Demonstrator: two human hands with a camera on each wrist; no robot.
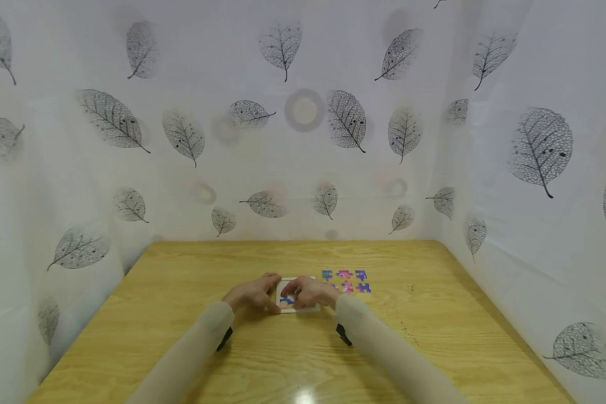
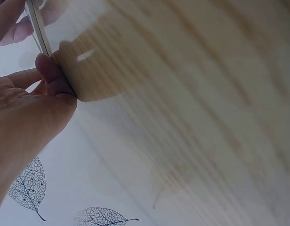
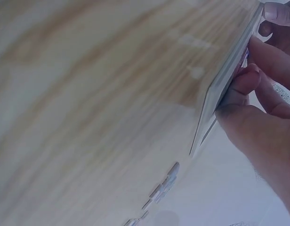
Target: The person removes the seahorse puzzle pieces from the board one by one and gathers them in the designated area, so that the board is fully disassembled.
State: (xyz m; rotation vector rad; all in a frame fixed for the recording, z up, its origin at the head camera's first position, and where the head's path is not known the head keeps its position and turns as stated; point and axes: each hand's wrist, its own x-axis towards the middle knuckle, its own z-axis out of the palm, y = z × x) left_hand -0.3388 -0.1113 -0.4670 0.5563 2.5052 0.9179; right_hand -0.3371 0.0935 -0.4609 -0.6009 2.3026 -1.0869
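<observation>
A small white-edged puzzle tray (image 1: 299, 311) lies flat on the table between my hands. My left hand (image 1: 252, 294) holds its left side, thumb at the near corner and fingers at the far one; the left wrist view shows the thumb against the tray's edge (image 2: 37, 28). Reaching over the tray from the right, my right hand (image 1: 311, 292) has its thumb and fingers curled about a blue-and-white puzzle piece (image 1: 286, 301) inside. In the right wrist view a purplish bit of the piece (image 3: 245, 57) shows at the fingertips, mostly hidden.
Several loose pink, blue and green jigsaw pieces (image 1: 361, 287) lie in two rows right of the tray, partly behind the right hand. The wooden table (image 1: 262, 359) is bounded by a white curtain (image 1: 303, 163) with leaf prints at the back and sides.
</observation>
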